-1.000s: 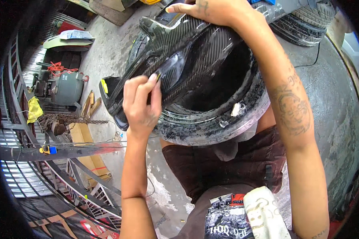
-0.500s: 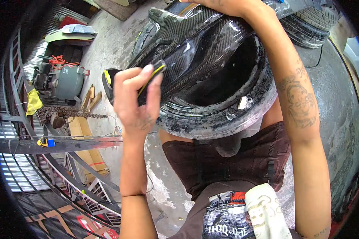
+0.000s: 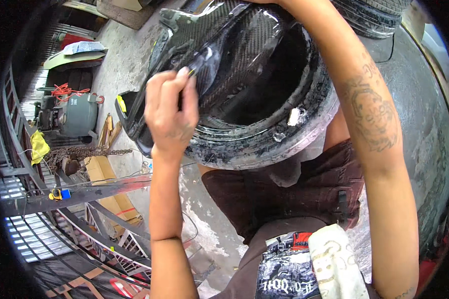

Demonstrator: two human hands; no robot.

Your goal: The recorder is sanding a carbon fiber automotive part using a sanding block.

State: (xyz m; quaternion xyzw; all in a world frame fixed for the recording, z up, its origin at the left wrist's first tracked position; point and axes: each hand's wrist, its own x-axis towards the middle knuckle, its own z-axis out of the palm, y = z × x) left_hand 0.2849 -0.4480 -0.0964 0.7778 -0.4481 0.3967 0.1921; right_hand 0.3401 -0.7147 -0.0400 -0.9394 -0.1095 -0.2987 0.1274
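Glossy black carbon-weave part [image 3: 249,47] lay across the far and left side of a tyre [image 3: 244,158], its lower-left end, with a yellow patch [image 3: 120,103], overhanging the tyre's left edge. Tyre looked like a makeshift stand: broad ring under an awkward shape, probably kinder to the gloss than the concrete floor [image 3: 129,62]. Near-right part of the tyre opening was uncovered.

Left hand [image 3: 169,112] was over the part's left half, fingers [image 3: 170,85] closed on a small yellow-edged item [image 3: 191,73], mostly hidden by the grip. Short pinch near the tip, likely for control close to the surface; contact with the part couldn't be confirmed, hand blurred. Pale patch [image 3: 208,61] in the recess just beside it: residue or glare, can't tell.

Right hand [image 3: 264,1] was at the part's far edge, mostly cut off by the frame. Finger state: can't tell. Placement suggests bracing against the left hand's push. Arm passed around the tyre's right edge, so the work area stayed unblocked. Tyre's near edge sat before the shorts [image 3: 294,199], presumably for easy reach.
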